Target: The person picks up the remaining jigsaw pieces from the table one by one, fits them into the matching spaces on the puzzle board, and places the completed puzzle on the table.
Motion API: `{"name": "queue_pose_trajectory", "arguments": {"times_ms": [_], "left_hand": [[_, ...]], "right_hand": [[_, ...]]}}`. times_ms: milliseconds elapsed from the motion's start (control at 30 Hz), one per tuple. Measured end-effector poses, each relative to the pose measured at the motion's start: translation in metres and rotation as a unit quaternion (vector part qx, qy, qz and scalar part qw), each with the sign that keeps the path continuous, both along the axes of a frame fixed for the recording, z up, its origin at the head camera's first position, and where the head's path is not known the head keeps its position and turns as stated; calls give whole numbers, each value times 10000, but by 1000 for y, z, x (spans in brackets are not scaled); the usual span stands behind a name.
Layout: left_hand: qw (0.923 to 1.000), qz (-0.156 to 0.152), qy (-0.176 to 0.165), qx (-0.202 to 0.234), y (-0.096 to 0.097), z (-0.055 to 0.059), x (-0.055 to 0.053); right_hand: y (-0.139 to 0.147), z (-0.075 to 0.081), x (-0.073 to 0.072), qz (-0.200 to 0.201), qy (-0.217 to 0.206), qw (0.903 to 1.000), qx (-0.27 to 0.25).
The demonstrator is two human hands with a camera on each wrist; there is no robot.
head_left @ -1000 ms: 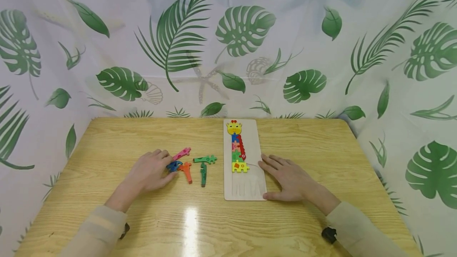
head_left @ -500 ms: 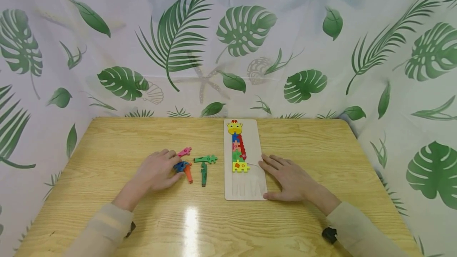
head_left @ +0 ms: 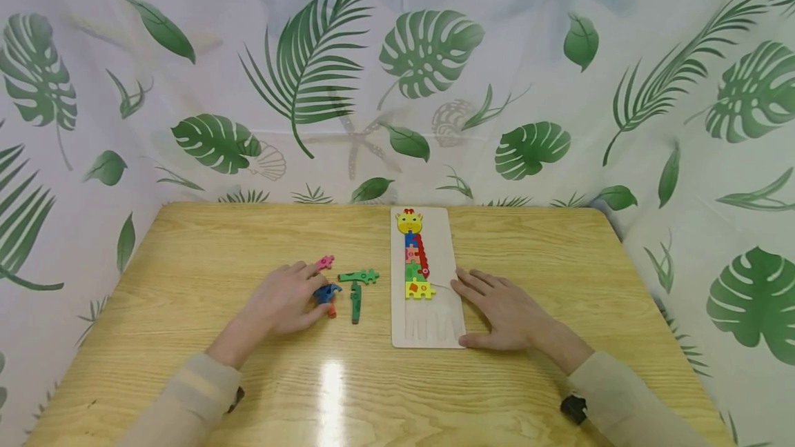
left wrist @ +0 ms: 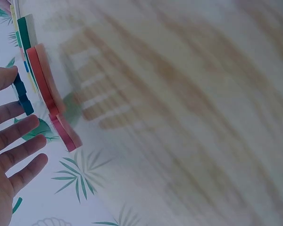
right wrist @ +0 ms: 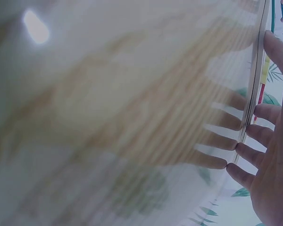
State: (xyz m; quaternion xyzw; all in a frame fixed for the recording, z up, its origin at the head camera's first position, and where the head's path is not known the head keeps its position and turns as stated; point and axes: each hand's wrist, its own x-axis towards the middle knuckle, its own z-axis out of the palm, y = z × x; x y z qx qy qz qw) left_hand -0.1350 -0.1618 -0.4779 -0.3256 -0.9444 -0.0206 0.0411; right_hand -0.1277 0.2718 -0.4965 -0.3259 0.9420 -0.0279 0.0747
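Observation:
My left hand (head_left: 284, 301) pinches a blue puzzle piece (head_left: 326, 292) between thumb and forefinger. In the left wrist view the blue piece (left wrist: 22, 94) is raised off the table, the other fingers spread apart. It overlaps an orange piece (head_left: 332, 310) in the head view, hiding most of it. A pink piece (head_left: 325, 263) lies just beyond the fingertips. My right hand (head_left: 506, 312) rests with fairly straight fingers against the right edge of a pale wooden puzzle board (head_left: 435, 326). On the board stand a yellow giraffe head (head_left: 409, 222) and joined neck pieces, ending in a yellow one (head_left: 419, 289).
Between the left hand and the board lie two green pieces (head_left: 359, 276), one crosswise and one lengthwise. Leg-shaped outlines mark the lower board. The wooden table (head_left: 261, 378) ends at a leaf-printed curtain (head_left: 348, 40) behind.
My left hand has moved right, carrying the blue piece from beside the orange piece to over it. The right hand and the board have stayed in place.

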Motion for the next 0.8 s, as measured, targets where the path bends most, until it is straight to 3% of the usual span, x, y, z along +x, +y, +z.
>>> {"name": "queue_pose_trajectory", "arguments": {"times_ms": [333,800], "left_hand": [[9996,-62,50,278,8,-3,-2],[9997,-105,-121,163,21,-3,-2]], "right_hand": [[-1,3,1,7,-37,10000,-19],[0,-1,-1,-2,-37,10000,40]]}}
